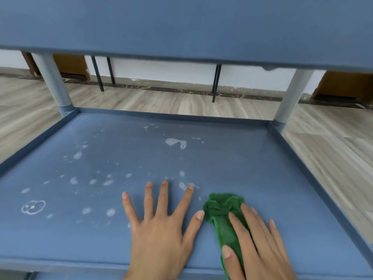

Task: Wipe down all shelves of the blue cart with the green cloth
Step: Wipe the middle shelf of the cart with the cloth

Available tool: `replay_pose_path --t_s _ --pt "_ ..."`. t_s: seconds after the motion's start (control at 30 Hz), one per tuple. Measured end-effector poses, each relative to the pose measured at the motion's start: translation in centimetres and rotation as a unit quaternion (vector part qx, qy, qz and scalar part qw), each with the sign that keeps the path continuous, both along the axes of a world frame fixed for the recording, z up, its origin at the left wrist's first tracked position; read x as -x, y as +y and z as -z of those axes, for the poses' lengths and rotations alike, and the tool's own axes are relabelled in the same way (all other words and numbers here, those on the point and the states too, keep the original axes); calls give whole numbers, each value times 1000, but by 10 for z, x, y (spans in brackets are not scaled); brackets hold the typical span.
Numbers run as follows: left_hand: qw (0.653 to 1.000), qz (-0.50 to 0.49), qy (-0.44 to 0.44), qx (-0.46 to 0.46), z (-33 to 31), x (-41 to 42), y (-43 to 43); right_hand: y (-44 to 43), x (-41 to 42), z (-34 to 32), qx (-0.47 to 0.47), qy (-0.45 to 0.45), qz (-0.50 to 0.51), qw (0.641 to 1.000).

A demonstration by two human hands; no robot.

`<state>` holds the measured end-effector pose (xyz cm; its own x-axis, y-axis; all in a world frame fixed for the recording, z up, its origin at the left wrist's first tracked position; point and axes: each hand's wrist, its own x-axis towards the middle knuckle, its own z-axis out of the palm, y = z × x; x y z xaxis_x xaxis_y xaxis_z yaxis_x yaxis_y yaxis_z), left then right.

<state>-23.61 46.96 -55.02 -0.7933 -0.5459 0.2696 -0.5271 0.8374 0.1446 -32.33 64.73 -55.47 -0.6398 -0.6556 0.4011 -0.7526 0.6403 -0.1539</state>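
A lower shelf of the blue cart [232,158] fills the view, with the shelf above [181,27] across the top. White dried spots and rings [175,142] dot the shelf, mostly left and centre. My left hand [159,229] lies flat on the shelf near its front edge, fingers spread, holding nothing. Just to its right, my right hand [260,245] presses flat on the bunched green cloth [222,211], which sticks out ahead of the fingertips.
Two pale grey cart posts stand at the back corners, one left [53,83] and one right [290,96]. Wooden floor [161,100] surrounds the cart. Black furniture legs [216,81] and brown boxes [343,83] stand by the white wall behind.
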Motion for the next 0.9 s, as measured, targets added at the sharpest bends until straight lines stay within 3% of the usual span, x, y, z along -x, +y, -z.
replay_pose_path --t_s 0.17,0.33,0.4,0.63,0.9 --pt "999 -18 -10 -27 3 0 -12 -3 6 3 -19 -48 -17 999" --pt "999 -13 -7 -30 5 1 -9 -28 41 -36 -182 -138 -56 972" --pt "999 -14 0 -30 5 0 -9 -41 57 -54 -245 -229 -68 940" --pt "998 -30 30 -46 -1 -4 -8 -124 134 -46 -249 -217 -41 943" --pt "998 -40 47 -24 2 -2 -9 -224 219 -42 -189 -204 27 960"
